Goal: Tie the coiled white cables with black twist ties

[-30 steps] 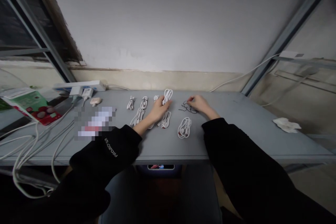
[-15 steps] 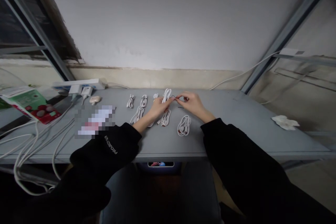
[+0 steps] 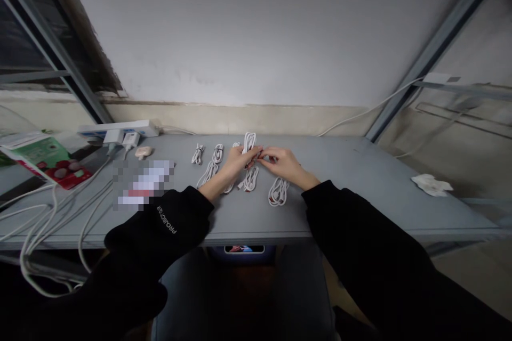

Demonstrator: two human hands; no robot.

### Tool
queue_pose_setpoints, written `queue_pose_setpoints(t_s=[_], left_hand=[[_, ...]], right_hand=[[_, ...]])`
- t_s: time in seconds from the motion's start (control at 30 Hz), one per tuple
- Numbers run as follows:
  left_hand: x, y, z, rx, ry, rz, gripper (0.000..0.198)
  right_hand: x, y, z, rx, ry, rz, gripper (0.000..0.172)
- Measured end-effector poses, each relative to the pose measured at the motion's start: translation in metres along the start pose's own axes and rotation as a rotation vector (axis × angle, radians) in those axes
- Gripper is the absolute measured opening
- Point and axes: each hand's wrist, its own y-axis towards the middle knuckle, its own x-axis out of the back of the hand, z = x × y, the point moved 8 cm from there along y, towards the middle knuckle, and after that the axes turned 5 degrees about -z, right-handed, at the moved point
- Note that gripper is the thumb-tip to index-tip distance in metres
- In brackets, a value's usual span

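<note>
My left hand (image 3: 236,164) is closed around a coiled white cable (image 3: 249,141), whose upper loops stick out above the fingers. My right hand (image 3: 282,164) meets it from the right, thumb and finger pinched on a thin black tie that is mostly hidden at the cable's side. Below the hands lie a white cable bundle (image 3: 250,179) and, to the right, another white coil (image 3: 278,192). Left of them are a loosely coiled cable (image 3: 207,173) and two bundles bound in black, one bundle (image 3: 197,154) beside the other bundle (image 3: 217,154). More cables are partly hidden behind my left hand.
A power strip (image 3: 140,128) with plugged-in chargers stands at the back left. Nearby are a small pale case (image 3: 143,152), a blurred-out phone-like item (image 3: 148,181), a green and red box (image 3: 52,160) and loose white cords (image 3: 34,229). Crumpled tissue (image 3: 432,185) lies on the desk's right.
My right hand has moved left and closer against the coil in my left hand. The black tie that showed between the fingers is now mostly hidden. The view has shifted slightly.
</note>
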Motion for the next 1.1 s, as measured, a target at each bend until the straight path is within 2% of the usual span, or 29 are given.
queue_pose_setpoints(t_s=[0.1,0.2,0.33,0.47,0.57,0.73,0.9,1.0,1.1], left_hand=[[0.002,0.002,0.002,0.011,-0.032,-0.017,0.026],[0.007,0.004,0.004,0.022,-0.117,-0.061,0.021],[0.01,0.006,0.003,0.007,-0.262,-0.085,0.021],[0.015,0.005,0.002,0.049,-0.296,-0.172,0.025],[0.017,0.004,0.0,0.051,-0.258,-0.208,0.027],[0.017,0.006,-0.002,-0.019,-0.119,-0.183,0.031],[0.008,0.009,0.004,-0.07,0.144,-0.07,0.039],[0.0,0.007,-0.001,-0.192,0.264,0.0,0.042],[-0.002,0.004,-0.005,-0.234,0.309,-0.002,0.048]], right_hand=[[-0.001,-0.001,0.0,0.001,0.033,0.007,0.015],[0.001,-0.001,0.002,0.061,0.117,-0.041,0.017],[0.003,-0.002,0.0,0.079,0.187,-0.121,0.019],[0.005,-0.001,-0.005,0.037,0.223,-0.163,0.021],[0.007,0.0,-0.007,0.005,0.246,-0.191,0.02],[0.007,-0.001,-0.013,-0.057,0.287,-0.207,0.02],[0.01,-0.002,-0.011,-0.073,0.475,-0.295,0.025],[0.006,-0.001,-0.006,-0.056,0.65,-0.272,0.029],[0.001,0.001,-0.002,-0.088,0.752,-0.194,0.031]])
